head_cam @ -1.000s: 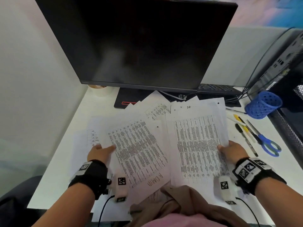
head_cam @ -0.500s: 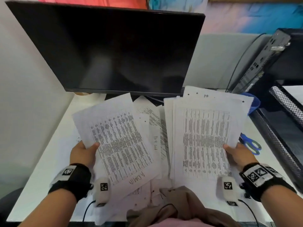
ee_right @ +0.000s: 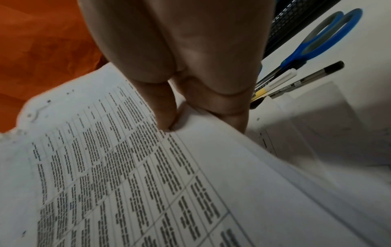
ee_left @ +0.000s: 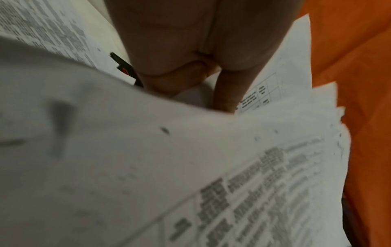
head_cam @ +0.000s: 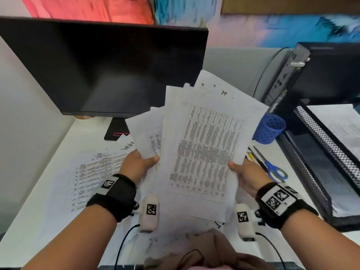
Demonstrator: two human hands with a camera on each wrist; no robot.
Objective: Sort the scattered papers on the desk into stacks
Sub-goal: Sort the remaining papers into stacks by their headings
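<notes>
Since half a second ago you have brought both bundles together into one sheaf of papers (head_cam: 202, 152) held above the desk (head_cam: 39, 221), left hand (head_cam: 138, 164) pinching its left edge, right hand (head_cam: 251, 174) its right, near the desk's right edge beside the scissors (head_cam: 276, 172).

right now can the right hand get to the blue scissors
Probably not yet: the right hand grips the paper bundle. The blue scissors lie uncovered on the desk just beside it.

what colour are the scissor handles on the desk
Blue with grey inner rings; the scissors show best in the right wrist view.
</notes>
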